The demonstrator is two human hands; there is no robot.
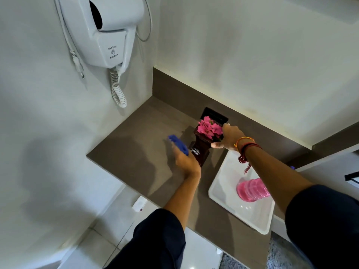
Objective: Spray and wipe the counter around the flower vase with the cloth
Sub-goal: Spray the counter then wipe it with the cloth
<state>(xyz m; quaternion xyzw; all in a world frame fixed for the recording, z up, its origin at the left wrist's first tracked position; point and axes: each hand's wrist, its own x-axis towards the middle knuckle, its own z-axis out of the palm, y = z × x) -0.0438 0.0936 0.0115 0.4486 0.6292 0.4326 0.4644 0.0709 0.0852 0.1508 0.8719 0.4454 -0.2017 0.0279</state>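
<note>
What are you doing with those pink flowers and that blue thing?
A person is cleaning a brown counter in a bathroom corner. The right hand grips the dark flower vase near its top, beside the pink flowers. The left hand presses a blue cloth on the counter just left of the vase. A bottle of pink liquid, probably the spray, sits in the white sink on the right. A white hair dryer hangs on the wall above.
</note>
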